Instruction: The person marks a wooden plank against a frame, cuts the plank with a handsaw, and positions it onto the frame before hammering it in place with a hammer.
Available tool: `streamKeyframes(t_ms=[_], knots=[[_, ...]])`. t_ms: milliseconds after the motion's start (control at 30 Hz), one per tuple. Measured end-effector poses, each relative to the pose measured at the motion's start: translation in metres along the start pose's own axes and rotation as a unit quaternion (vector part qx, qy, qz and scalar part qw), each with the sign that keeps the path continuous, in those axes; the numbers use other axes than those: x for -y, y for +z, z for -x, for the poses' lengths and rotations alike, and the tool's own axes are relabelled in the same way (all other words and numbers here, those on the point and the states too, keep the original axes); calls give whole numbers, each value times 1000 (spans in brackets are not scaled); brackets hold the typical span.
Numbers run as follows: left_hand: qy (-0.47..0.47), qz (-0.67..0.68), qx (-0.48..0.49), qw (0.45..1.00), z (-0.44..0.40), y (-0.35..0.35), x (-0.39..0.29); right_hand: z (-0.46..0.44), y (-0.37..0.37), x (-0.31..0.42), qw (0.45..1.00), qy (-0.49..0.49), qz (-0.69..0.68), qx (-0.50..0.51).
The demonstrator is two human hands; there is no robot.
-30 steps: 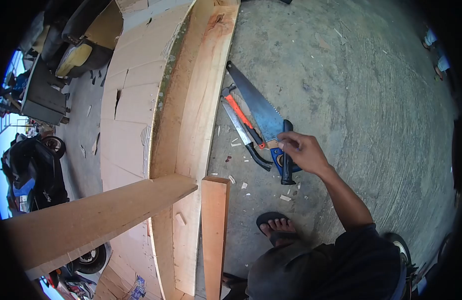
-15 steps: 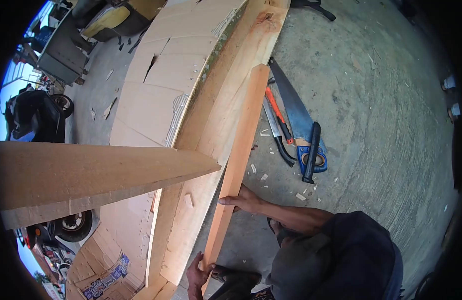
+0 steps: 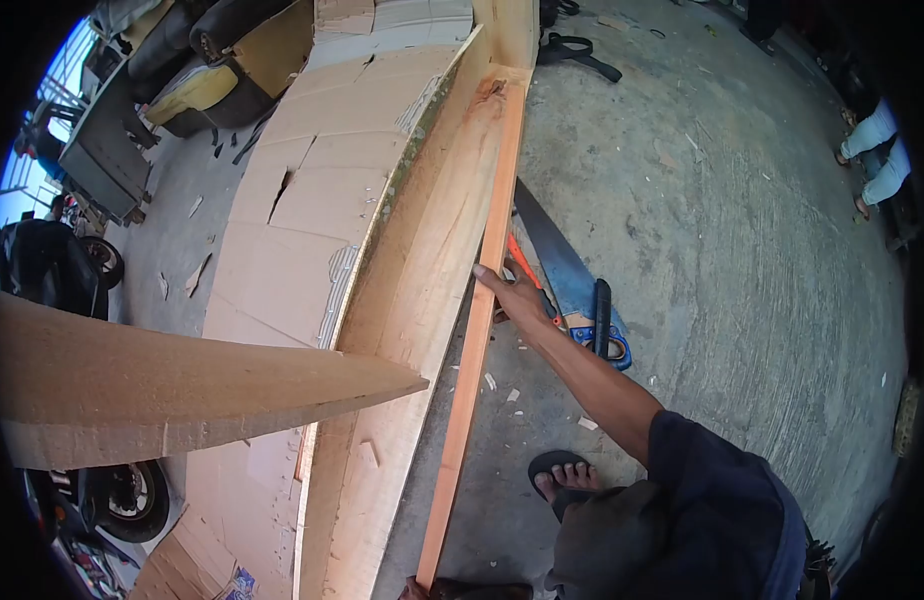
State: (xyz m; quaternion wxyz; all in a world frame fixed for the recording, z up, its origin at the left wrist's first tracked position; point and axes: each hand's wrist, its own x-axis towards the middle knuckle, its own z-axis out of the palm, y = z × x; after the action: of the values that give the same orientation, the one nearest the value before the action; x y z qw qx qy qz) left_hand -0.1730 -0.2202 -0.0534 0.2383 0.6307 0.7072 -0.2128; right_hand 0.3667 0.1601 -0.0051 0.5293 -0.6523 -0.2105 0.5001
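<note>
My right hand (image 3: pixel 514 294) is wrapped round the middle of a long, narrow wooden strip (image 3: pixel 460 412). At the strip's lower end my left hand (image 3: pixel 414 590) shows only in part at the bottom edge, holding it. The strip slants along the right side of a long wooden trough (image 3: pixel 402 300), its far end over the trough's far part. A thick wooden beam (image 3: pixel 202 385) juts in from the left across the trough. Just right of the strip, a handsaw (image 3: pixel 562 255) and an orange tool (image 3: pixel 525 262) lie on the floor, the latter partly covered by my right hand.
Flattened cardboard (image 3: pixel 272 270) lies left of the trough. Motorcycles (image 3: pixel 52 262) and a worn sofa (image 3: pixel 207 85) are farther left. A black strap (image 3: pixel 579 52) lies at the trough's far end. Another person's legs (image 3: pixel 872 140) show at far right. Wood chips dot the floor.
The right hand left the tools and took hold of the strip. The strip has moved forward along the trough, its far end now near the trough's far end. The left hand has come into view holding it.
</note>
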Motion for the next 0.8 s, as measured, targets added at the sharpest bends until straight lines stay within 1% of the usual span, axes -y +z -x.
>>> streamKeyframes(t_ms=[33,100,133,167,200,233,267,300,333,400,433,467,533,567,633,667,733,767,800], knots=[[2,-9,30,999,-24,-8,-15,-15,1,8,1000,-9,2,-1],[47,-48,-66,996,-28,-76,-102,-40,2,11,996,-67,-33,-54],[75,-31,-72,994,-43,-84,-115,-64,-1,2,996,-69,-35,-54],[102,-12,-77,992,-56,-90,-126,-92,-7,-12,995,-78,18,-68],[103,-29,-78,991,-65,-106,-148,-106,-10,-17,990,-89,72,-82],[105,-45,-78,990,-73,-120,-167,-100,-9,-10,990,-93,72,-82],[107,-41,-81,990,-81,-128,-177,-88,-10,2,991,-61,83,-84],[120,-36,-77,989,-92,-134,-184,-81,-11,12,991,-29,95,-85],[133,-30,-73,988,-99,-137,-190,-79,-11,17,991,-36,99,-85],[139,-24,-88,986,-109,-141,-194,-77,-13,25,995,-36,71,-53],[146,-27,-97,984,-115,-145,-194,-80,-14,29,995,-37,69,-58],[132,-32,-75,988,-118,-149,-191,-81,-12,28,996,-37,68,-48],[125,-39,-68,989,-122,-155,-185,-85,-9,29,996,-49,69,-27],[116,-43,-67,990,-126,-159,-183,-84,-7,29,996,-50,65,-33],[115,-52,-63,990,-130,-165,-184,-79,-5,24,991,-56,98,-76],[116,-60,-58,990,-130,-166,-184,-80,-11,25,984,-72,149,-63],[114,-65,-51,990,-124,-162,-186,-84,-15,22,988,-68,132,-43],[111,-67,-60,990,-120,-160,-186,-86,-17,18,991,-68,113,-25],[111,-66,-73,989,-121,-160,-189,-90,-15,15,991,-70,112,-28]])
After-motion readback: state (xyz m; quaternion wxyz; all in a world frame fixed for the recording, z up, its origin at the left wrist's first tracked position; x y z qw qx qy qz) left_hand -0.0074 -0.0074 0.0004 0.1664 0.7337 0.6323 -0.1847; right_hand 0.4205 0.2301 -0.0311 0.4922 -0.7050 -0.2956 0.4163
